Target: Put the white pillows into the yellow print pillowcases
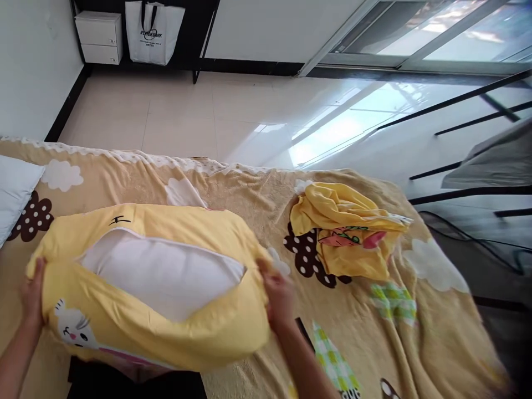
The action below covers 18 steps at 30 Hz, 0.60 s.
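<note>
A yellow pillowcase (224,338) with a white rabbit print is stretched around a white pillow (166,271). Its long zipper opening gapes along the upper side, so the pillow shows through. My left hand (34,293) grips the left end of the pillowcase, thumb on top and the other fingers hidden. At the right end, my right hand (278,293) is closed on the yellow fabric, slightly blurred. The pillow is held over the bed, close to my body. A crumpled yellow cloth (353,227) with a pink and green print lies to the right, apart from both hands.
A tan blanket (249,194) with cloud and flower patches covers the bed. Another white pillow (16,188) lies at the left edge. Beyond the tiled floor stand a white tote bag (153,39) and a white box (100,37). Black metal rails (457,105) rise at the right.
</note>
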### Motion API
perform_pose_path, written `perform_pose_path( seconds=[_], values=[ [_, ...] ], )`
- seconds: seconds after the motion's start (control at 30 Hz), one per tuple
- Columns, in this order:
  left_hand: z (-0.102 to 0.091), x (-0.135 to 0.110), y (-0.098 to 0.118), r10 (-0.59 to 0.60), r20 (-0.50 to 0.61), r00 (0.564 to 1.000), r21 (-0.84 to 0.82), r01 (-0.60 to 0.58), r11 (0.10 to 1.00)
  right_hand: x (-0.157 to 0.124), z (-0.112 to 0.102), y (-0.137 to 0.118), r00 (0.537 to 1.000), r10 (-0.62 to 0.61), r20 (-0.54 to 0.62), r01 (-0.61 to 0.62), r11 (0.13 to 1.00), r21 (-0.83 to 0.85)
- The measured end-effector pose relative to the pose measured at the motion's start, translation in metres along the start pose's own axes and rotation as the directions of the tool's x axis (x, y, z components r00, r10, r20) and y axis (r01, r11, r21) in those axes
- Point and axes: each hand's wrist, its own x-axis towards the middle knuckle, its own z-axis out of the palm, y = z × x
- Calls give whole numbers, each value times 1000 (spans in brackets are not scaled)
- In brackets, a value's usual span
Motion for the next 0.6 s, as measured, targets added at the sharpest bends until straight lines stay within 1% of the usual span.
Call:
perform_pose_path(
  seconds=[0.03, 0.07, 0.1, 0.13, 0.17, 0.2, 0.23, 0.27, 0.33, 0.4, 0.47, 0.5, 0.53, 0.57, 0.6],
  values=[
    [-4, -2, 19, 45, -115, 992, -76, -54, 996, 9, -14, -8, 998, 14, -59, -14, 1000, 1],
    [-10, -4, 41, 106, -190, 976, -138, -133, 982, 17, -28, -15, 993, 14, -121, -13, 1000, 2],
    [-16, -4, 62, 177, -236, 955, -181, -222, 958, 24, -39, -23, 983, -7, -183, 8, 1000, 1],
    [-21, -3, 81, 250, -254, 934, -207, -305, 929, 29, -47, -29, 969, -51, -241, 50, 999, -10],
    [-23, -1, 96, 297, -260, 919, -211, -354, 911, 34, -52, -34, 951, -106, -289, 102, 994, -29],
    [-23, 2, 107, 331, -235, 914, -200, -378, 904, 38, -53, -36, 935, -164, -315, 155, 986, -53],
    [-19, 6, 112, 356, -194, 914, -180, -390, 903, 42, -50, -36, 924, -208, -321, 193, 978, -77],
    [-13, 12, 113, 365, -141, 920, -146, -384, 912, 47, -45, -32, 924, -227, -307, 201, 973, -112],
    [5, 32, 100, 328, -50, 943, -56, -330, 942, 60, -33, -17, 950, -209, -231, 166, 967, -194],
    [24, 59, 79, 274, 51, 960, 80, -278, 957, 78, -22, 5, 984, -140, -113, 106, 957, -270],
    [37, 84, 61, 248, 148, 957, 248, -279, 928, 98, -19, 27, 999, -55, 0, 52, 947, -318],
    [42, 92, 56, 266, 175, 948, 313, -310, 898, 107, -18, 35, 999, -11, 44, 25, 944, -330],
    [45, 95, 55, 325, 172, 930, 351, -367, 862, 113, -18, 38, 998, 15, 59, 6, 939, -345],
    [50, 93, 57, 428, 145, 892, 355, -451, 819, 116, -15, 37, 999, 4, 35, 8, 936, -351],
    [55, 84, 62, 563, 105, 820, 331, -563, 757, 113, -9, 31, 999, -51, -16, 42, 938, -345]
  ],
)
